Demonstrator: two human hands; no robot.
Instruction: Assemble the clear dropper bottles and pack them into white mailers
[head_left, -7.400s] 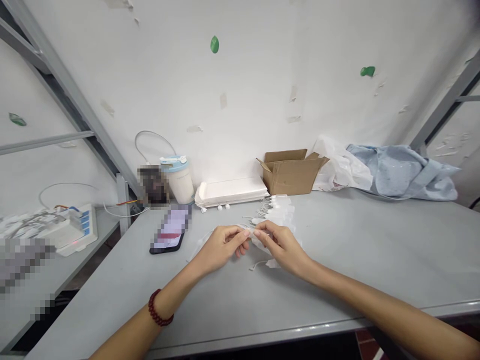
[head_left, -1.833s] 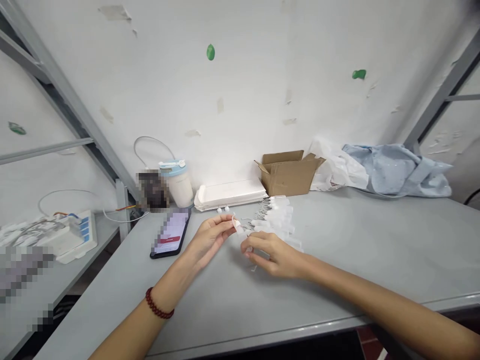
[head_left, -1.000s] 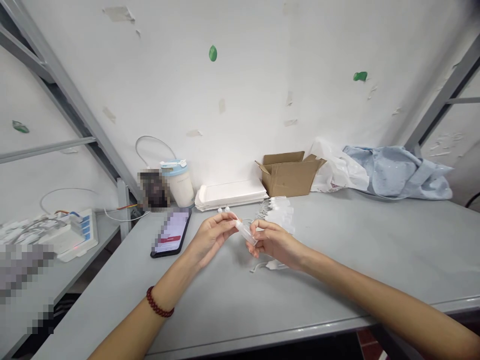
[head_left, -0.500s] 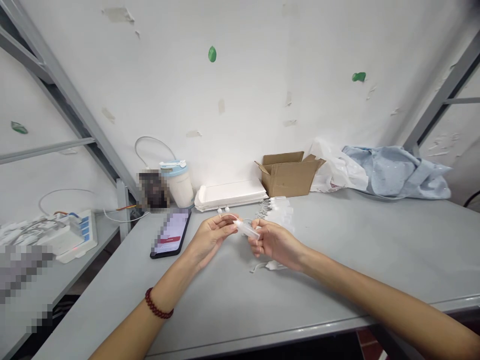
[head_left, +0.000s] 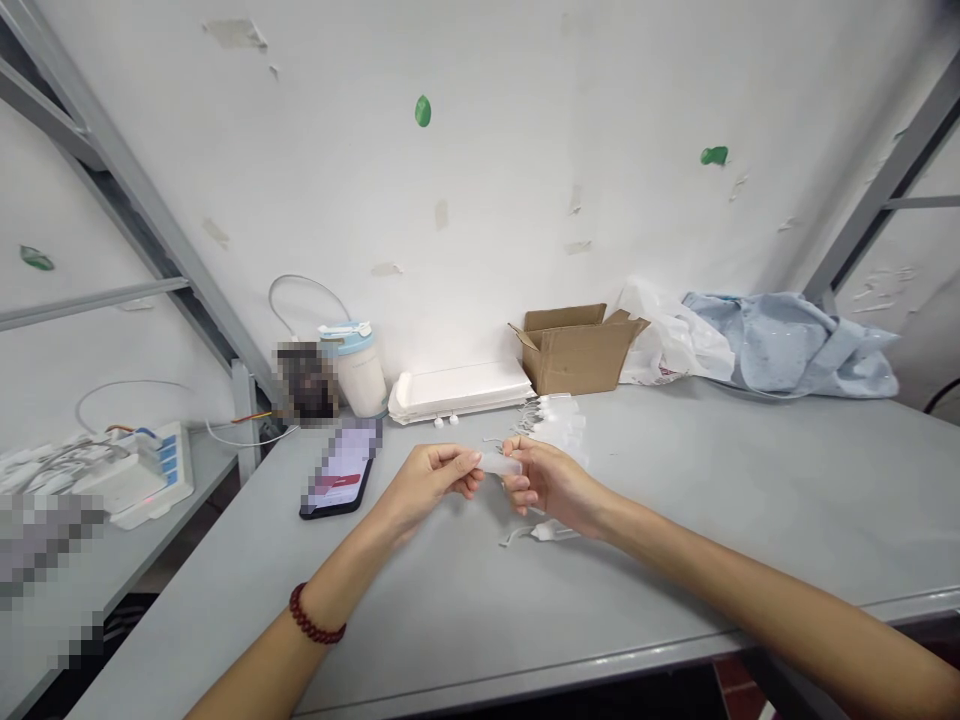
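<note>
Between my two hands, just above the table, lies a small translucent white plastic tube point(head_left: 500, 464). My left hand point(head_left: 433, 482) pinches its left end between thumb and fingers and covers that end. The fingers of my right hand point(head_left: 551, 483) are closed on its right end. Below my right hand a similar white piece with a short cord point(head_left: 551, 531) rests on the table, partly hidden by the wrist. Just beyond the right hand lies a pile of like translucent pieces point(head_left: 561, 420), their thin cords pointing left.
A phone point(head_left: 341, 470) lies on the grey table point(head_left: 450, 620) left of my hands. Along the wall stand a white cup with a blue lid point(head_left: 360, 370), flat white boxes point(head_left: 465, 388), an open cardboard box point(head_left: 581, 355), a white plastic bag point(head_left: 675, 335) and a light-blue bag point(head_left: 795, 345).
My left fingers have shifted onto the tube's narrow end and now cover it. The white cord that looped over the left fingers is mostly out of sight. My right hand has barely moved.
</note>
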